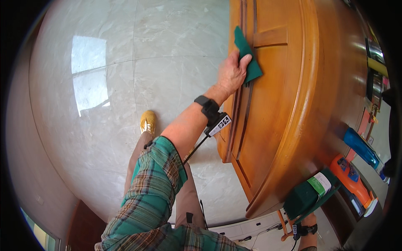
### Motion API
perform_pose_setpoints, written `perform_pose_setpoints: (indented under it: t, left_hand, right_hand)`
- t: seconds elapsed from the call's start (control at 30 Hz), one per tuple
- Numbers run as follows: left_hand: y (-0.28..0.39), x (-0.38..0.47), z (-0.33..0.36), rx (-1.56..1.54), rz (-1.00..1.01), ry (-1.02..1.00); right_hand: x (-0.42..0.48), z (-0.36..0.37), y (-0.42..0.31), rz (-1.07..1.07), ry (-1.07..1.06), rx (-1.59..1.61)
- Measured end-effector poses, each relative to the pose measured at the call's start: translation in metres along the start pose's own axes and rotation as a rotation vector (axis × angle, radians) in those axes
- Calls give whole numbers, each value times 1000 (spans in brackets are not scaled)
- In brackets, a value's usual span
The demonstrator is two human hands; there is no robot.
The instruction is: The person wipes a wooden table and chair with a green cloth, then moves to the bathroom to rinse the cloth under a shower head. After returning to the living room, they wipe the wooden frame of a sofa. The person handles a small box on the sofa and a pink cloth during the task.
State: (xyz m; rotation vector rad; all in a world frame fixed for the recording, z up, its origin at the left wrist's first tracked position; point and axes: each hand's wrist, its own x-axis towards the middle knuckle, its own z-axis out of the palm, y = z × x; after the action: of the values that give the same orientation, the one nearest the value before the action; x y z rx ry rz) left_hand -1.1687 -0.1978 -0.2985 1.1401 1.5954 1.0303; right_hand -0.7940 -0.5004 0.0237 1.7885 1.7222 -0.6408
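My left hand (233, 69) grips a dark green scouring pad (246, 58) by its edge. The pad lies against the panelled front (270, 78) of a varnished wooden counter, at its moulding. At lower right my right hand (310, 217) is mostly hidden behind a stack of green scouring pads (303, 197) with a paper band. Whether that hand holds the stack or only rests near it cannot be told. An orange bottle (350, 180) and a blue spray bottle (361, 149) are beside the stack.
The wooden top (333, 94) curves along the right, with blurred metal items (375, 81) at its far side. Grey marble-look tiles (94, 141) cover the floor. Below are white drawers (232, 232) with cables, and a brown door (84, 226) at lower left.
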Motion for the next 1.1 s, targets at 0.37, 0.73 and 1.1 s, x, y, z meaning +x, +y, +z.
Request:
perform_pose_setpoints:
  t: [0.37,0.73,1.1]
  left_hand:
    - [2,-57,17,221,-38,-172]
    - [-2,-160,11,223,-39,-189]
    - [9,42,21,480,150,-171]
  right_hand:
    - [-7,15,11,30,23,70]
    - [-3,16,11,50,4,70]
    - [-12,14,19,107,-46,94]
